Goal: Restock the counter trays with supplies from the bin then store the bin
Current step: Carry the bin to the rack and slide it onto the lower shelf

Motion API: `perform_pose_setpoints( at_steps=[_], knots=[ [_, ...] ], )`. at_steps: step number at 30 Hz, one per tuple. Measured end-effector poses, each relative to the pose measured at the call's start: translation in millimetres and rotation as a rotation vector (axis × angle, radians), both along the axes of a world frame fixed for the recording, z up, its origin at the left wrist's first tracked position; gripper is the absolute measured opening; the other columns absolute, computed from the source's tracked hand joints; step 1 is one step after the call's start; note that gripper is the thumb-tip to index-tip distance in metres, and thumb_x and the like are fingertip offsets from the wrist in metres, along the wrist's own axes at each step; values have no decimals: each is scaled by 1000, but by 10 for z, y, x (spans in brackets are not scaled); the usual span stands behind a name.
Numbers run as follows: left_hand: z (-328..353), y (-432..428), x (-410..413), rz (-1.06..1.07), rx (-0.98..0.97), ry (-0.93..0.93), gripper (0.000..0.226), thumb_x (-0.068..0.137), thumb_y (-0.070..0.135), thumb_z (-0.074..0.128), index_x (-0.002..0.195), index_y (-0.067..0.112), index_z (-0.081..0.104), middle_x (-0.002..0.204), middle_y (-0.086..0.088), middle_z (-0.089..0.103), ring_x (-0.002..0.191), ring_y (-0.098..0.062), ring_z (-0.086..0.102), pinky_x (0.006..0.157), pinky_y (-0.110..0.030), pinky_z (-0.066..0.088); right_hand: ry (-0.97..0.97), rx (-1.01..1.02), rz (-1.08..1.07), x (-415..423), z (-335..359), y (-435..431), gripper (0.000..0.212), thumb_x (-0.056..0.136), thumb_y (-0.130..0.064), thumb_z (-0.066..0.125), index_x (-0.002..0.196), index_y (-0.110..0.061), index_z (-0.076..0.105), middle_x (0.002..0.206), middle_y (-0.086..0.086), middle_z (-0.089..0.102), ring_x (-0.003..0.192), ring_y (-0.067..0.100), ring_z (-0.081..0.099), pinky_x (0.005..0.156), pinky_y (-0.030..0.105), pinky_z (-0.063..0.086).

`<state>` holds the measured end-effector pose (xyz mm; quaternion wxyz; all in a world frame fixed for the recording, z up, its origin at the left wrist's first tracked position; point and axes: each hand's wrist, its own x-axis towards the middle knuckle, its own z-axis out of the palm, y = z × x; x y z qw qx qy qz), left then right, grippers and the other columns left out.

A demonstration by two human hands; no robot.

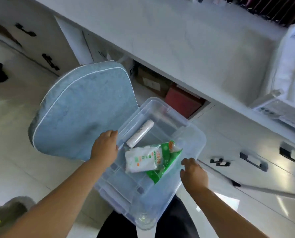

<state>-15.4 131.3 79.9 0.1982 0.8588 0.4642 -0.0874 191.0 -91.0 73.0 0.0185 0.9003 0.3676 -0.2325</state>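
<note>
A clear plastic bin (pixel 191 134) is held in front of me, above the floor and below the white counter (pixel 177 40). Inside lie a white roll (pixel 140 133) and a white-and-green packet (pixel 148 158) with a torn green wrapper. My left hand (pixel 105 148) grips the bin's left rim. My right hand (pixel 194 174) is on the bin's right rim, fingers curled over the edge. White mesh trays (pixel 287 83) stand on the counter at the far right.
A blue cushioned chair (pixel 81 114) stands just left of the bin. Under the counter is an open shelf with cardboard boxes (pixel 152 79) and a red box (pixel 183 100). Drawers with black handles (pixel 251 160) line the right side. White tiled floor below.
</note>
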Motion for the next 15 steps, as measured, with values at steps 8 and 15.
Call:
perform_pose_setpoints(
  at_steps=[8, 15],
  knots=[
    [-256, 183, 160, -52, -23, 11, 39, 84, -1, 47, 122, 3, 47, 118, -17, 52, 109, -35, 47, 77, -43, 44, 55, 23, -442, -558, -250, -170, 29, 84, -8, 50, 112, -14, 47, 115, 6, 49, 84, 31, 60, 58, 29, 36],
    [-408, 261, 270, -43, -111, 81, 31, 88, 3, 43, 119, -3, 44, 116, -24, 53, 104, -42, 53, 77, -44, 44, 171, 243, -843, -605, -504, -190, 48, 84, -11, 57, 128, -10, 37, 127, 13, 52, 100, 34, 58, 73, 31, 42]
  ],
)
